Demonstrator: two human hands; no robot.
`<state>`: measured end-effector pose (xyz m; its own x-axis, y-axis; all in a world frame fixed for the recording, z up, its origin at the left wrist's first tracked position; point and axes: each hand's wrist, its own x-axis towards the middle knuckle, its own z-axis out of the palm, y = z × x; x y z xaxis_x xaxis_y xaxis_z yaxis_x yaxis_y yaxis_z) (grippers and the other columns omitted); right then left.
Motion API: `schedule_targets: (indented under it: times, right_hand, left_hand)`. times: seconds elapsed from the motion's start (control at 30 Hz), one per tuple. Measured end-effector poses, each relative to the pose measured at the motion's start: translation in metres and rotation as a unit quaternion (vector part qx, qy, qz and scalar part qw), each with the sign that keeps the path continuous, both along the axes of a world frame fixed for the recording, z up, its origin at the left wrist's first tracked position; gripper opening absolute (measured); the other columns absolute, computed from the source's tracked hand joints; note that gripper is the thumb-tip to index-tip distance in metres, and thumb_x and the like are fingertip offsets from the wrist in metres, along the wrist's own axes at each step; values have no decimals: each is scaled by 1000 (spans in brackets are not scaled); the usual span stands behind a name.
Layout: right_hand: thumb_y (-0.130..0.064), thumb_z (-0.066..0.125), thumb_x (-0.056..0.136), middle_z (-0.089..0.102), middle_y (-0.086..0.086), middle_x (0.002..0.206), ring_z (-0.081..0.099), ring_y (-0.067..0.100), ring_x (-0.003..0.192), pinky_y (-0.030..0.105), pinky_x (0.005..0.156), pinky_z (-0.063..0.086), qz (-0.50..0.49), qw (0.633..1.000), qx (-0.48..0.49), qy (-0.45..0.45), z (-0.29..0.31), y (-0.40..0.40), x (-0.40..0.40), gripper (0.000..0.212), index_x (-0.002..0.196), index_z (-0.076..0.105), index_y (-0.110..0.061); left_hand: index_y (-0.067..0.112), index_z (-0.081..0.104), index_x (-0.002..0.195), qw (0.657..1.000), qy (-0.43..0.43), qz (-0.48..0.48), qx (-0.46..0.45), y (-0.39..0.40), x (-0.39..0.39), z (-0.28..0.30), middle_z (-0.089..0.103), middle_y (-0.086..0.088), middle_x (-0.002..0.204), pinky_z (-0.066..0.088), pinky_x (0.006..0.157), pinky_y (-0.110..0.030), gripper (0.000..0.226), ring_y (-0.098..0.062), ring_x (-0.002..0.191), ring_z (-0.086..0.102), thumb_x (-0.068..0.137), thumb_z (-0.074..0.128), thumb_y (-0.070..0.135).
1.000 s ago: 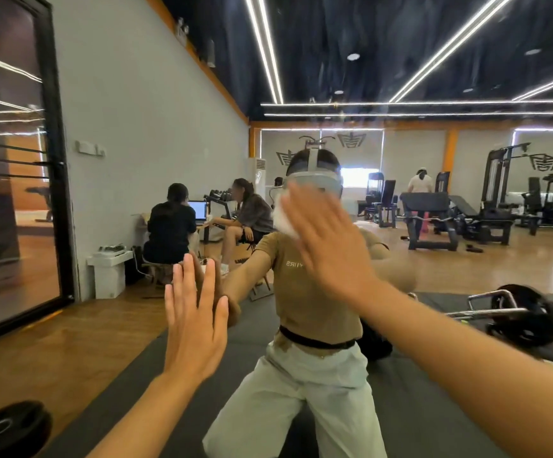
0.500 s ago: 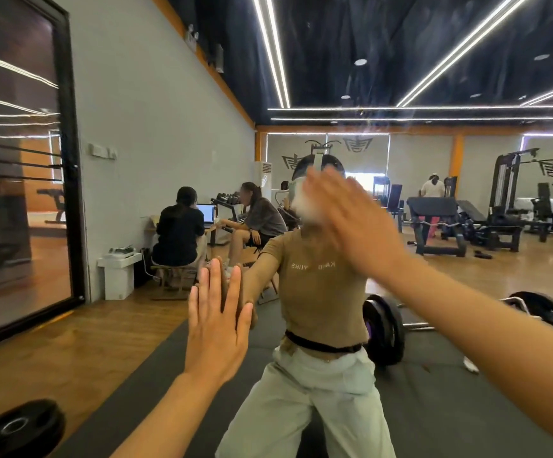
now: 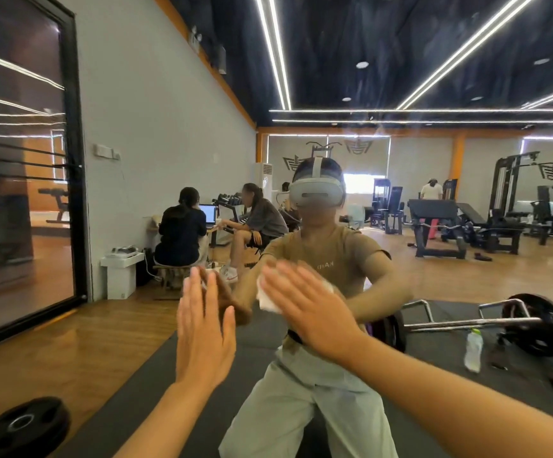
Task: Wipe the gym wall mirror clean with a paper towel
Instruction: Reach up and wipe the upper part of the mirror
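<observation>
The wall mirror (image 3: pixel 400 77) fills almost the whole view and reflects the gym and my own kneeling figure. My left hand (image 3: pixel 204 328) lies flat on the glass with straight fingers, left of centre. My right hand (image 3: pixel 308 309) presses a white paper towel (image 3: pixel 266 299) flat against the mirror just right of the left hand, at chest height of my reflection. Only the towel's left edge shows past my fingers.
A black-framed glass panel (image 3: pixel 20 193) stands at the left. In the reflection are two seated people (image 3: pixel 182 233), weight machines (image 3: pixel 499 219), a barbell (image 3: pixel 486 320) and a bottle (image 3: pixel 473 350) on the dark mat. A black weight plate (image 3: pixel 20 428) lies at bottom left.
My right hand has swept the towel down the mirror, from the level of my reflection's head to its chest. My left hand stays flat on the glass.
</observation>
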<state>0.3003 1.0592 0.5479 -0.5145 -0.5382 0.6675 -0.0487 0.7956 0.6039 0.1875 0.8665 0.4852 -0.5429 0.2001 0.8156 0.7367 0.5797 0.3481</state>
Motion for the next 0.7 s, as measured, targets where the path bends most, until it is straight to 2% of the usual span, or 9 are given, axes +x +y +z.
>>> schedule_targets:
  times: [0.13,0.23,0.3,0.4,0.43,0.47,0.53,0.6,0.7]
  right_hand:
    - [-20,65,91,14,4,167,8,23,154,40,125,5,-44,992,97,-64,-17,10,8,86,160,14,-15]
    - [-15,55,94,19,5,165,14,23,153,40,125,5,-23,993,111,-28,14,11,9,73,158,21,-16]
    - [-6,49,91,24,7,162,17,24,151,42,125,5,-16,997,73,25,47,9,6,69,155,25,-17]
    - [5,65,83,23,10,164,16,28,151,48,124,11,-43,991,-31,124,110,0,-2,89,156,21,-20]
    - [7,65,82,20,10,165,14,30,152,49,125,12,-47,985,-71,150,130,-4,-6,92,157,18,-22]
    - [8,63,84,19,11,165,13,31,153,50,125,13,-45,979,-105,171,148,-8,-9,90,157,18,-22]
    - [-2,57,94,22,13,164,18,34,151,49,124,16,-37,968,-145,202,171,-17,-17,71,156,26,-20]
    - [-14,48,102,28,13,162,22,34,150,47,124,16,-32,963,-154,218,167,-25,-27,54,154,33,-17]
    - [-8,51,98,31,14,160,25,35,149,46,123,18,-23,974,-104,202,126,-34,-42,57,153,35,-14]
  left_hand:
    - [23,-2,161,999,-5,27,-25,-11,-12,-10,-23,4,165,10,122,-49,64,-11,151,-22,106,24,43]
    - [24,-6,160,999,-4,28,-42,-12,-13,-9,-25,3,165,10,122,-48,66,-13,151,-22,106,25,46]
    - [24,-7,161,998,3,33,-46,-13,-13,-10,-21,0,166,13,121,-49,70,-15,152,-19,103,25,48]
    - [22,-5,161,997,9,44,-64,-16,-14,-13,-16,-4,167,17,120,-49,72,-18,153,-16,100,21,48]
    - [22,-5,161,996,9,45,-71,-17,-15,-13,-16,-5,167,17,120,-49,71,-18,153,-16,100,21,48]
    - [23,-7,160,996,9,45,-77,-18,-16,-13,-17,-5,167,16,120,-49,71,-18,153,-17,100,20,49]
    - [25,-10,160,995,12,43,-91,-20,-18,-12,-19,-4,167,14,120,-47,72,-17,152,-19,99,19,50]
    - [26,-12,159,994,13,39,-103,-24,-19,-12,-21,-3,166,13,120,-46,73,-16,152,-20,99,19,51]
    - [26,-12,159,992,18,47,-120,-29,-20,-11,-23,-2,165,12,120,-43,72,-15,151,-22,99,19,51]
